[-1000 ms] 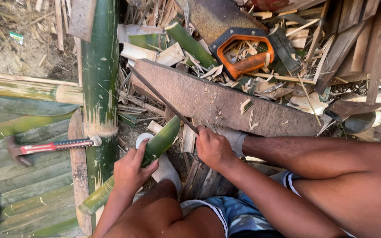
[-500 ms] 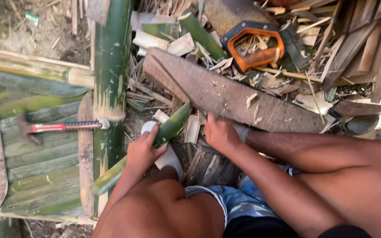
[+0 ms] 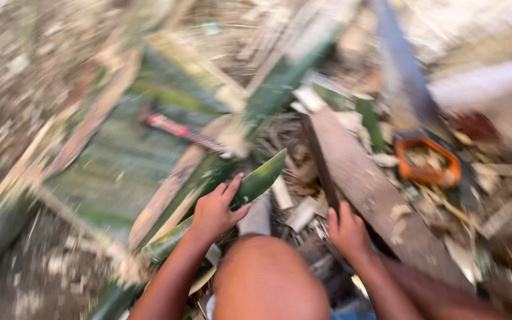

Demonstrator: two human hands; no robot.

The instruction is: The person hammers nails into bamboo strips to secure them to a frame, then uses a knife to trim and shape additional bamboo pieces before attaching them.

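Bamboo strip (image 3: 250, 184), green and pointed, lies slanted on the littered ground beside the grey plank (image 3: 374, 195), with the left hand (image 3: 217, 210) closed around its middle. The right hand (image 3: 348, 231) rests at the plank's near edge, its grip too blurred to tell; the strip wants steady, firm pinning before any cut, fingers well back from the tip.

No packages, labels, signs or screens visible anywhere in this blurred view.
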